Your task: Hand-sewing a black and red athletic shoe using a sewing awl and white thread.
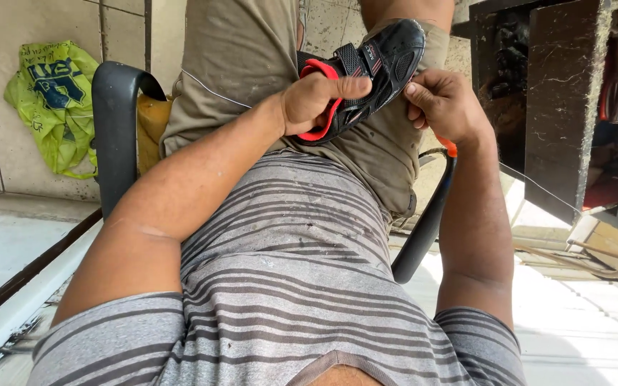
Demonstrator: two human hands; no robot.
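Shoe: black strapped shoe with red lining, long axis running 2 to 8 o'clock on my lap.
Left hand: clasps its heel end.
Right hand: pinches the toe side, at 3 o'clock.

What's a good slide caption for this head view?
Seated person's left hand and right hand hold a black shoe with red lining over the lap.

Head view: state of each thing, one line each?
black shoe: held over the lap, strap closed across the top, red lining showing.
left hand: gripping the shoe's heel end, thumb along its side.
right hand: fingers closed on the shoe's toe end.
orange-handled tool: mostly hidden under the right hand.
green plastic bag: crumpled against the tiled wall.
black chair: occupied by the person.
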